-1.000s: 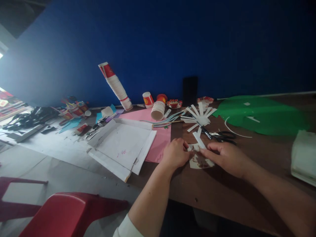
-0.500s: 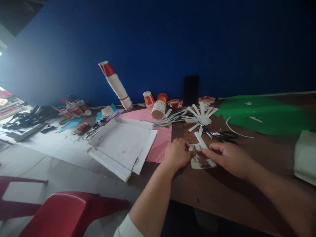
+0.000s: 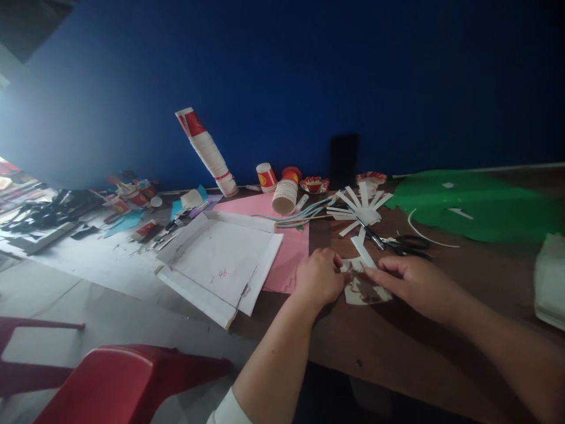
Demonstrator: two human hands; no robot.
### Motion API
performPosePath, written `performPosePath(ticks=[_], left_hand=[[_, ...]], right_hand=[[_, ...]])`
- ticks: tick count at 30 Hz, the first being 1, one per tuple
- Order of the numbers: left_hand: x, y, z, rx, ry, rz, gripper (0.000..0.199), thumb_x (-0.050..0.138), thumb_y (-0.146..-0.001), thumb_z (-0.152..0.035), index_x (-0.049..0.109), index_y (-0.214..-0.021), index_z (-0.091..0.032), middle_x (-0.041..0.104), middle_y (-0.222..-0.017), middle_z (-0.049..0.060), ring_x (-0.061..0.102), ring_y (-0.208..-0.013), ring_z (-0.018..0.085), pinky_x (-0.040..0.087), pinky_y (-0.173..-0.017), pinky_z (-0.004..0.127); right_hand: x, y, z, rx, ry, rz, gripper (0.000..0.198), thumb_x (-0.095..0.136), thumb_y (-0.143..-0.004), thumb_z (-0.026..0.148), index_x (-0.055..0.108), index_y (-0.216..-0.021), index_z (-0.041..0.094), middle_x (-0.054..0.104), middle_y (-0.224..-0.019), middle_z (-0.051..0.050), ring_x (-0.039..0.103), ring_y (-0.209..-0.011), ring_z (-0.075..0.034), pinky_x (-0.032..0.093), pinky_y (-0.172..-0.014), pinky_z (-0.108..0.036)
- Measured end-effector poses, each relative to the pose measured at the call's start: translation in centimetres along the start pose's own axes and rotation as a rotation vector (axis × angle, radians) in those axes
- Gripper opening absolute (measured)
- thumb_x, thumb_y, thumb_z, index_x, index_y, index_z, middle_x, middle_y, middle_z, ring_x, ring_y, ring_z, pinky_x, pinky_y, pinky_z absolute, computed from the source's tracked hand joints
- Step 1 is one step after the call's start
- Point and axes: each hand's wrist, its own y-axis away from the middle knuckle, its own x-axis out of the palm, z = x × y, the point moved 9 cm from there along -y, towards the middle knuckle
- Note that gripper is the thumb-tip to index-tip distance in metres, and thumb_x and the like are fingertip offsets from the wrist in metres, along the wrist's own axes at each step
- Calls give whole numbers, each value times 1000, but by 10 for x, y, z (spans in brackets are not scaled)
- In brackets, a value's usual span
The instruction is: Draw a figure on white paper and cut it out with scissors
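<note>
A small pale paper piece with a brown printed pattern (image 3: 364, 292) lies at the table's front, between my two hands. My left hand (image 3: 320, 275) is closed, its curled fingers and thumb pressed on the paper's left edge. From the other side, my right hand (image 3: 412, 284) holds the paper's upper right part between thumb and forefinger. A white paper strip (image 3: 362, 252) reaches up from the paper's top edge. Just beyond it lie a white paper cutout with radiating strips (image 3: 364, 215), a pen (image 3: 373, 236) and black-handled scissors (image 3: 410, 242).
Left of my hands, a white cardboard tray (image 3: 233, 253) overlaps pink paper (image 3: 295, 259). Behind stand a leaning stack of paper cups (image 3: 209, 156) and more cups (image 3: 285, 197). Green sheet (image 3: 494, 206) lies at right. A red stool (image 3: 106, 377) is at lower left.
The view has shifted slightly, so things sit a little further right. Both hands keep nearly the same pose on the printed paper.
</note>
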Motion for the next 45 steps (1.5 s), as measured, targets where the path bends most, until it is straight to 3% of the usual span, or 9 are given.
performPosePath(ticks=[5,32,37,45], left_hand=[[0,0,1,-1,-1,-3,23,77,-81,-37,66,-95,-22,70,-109,5,67,-94,22,49,-82,31],[0,1,1,-5,-13,-8,22,77,-81,-36,67,-95,-23,70,-108,4,67,-93,21,48,-80,31],[-2,1,0,-5,-15,-9,22,77,-82,-35,67,-97,-23,71,-110,5,67,-95,22,48,-80,31],[-2,3,1,-9,-11,8,23,78,-82,-35,67,-98,-22,71,-111,5,68,-95,22,48,-80,31]], right_hand=[[1,-2,2,1,-52,18,58,49,-85,73,57,-58,23,53,-55,0,47,-55,-15,36,-51,-27],[2,-2,-7,41,-57,26,54,52,-85,70,60,-61,23,56,-58,0,49,-56,-15,36,-51,-27],[-6,3,-4,40,-113,-29,53,53,-86,69,64,-63,23,60,-58,0,52,-57,-16,39,-53,-27],[-31,10,-5,121,-226,-161,57,57,-81,75,81,-82,24,72,-66,-3,60,-61,-19,43,-57,-30]])
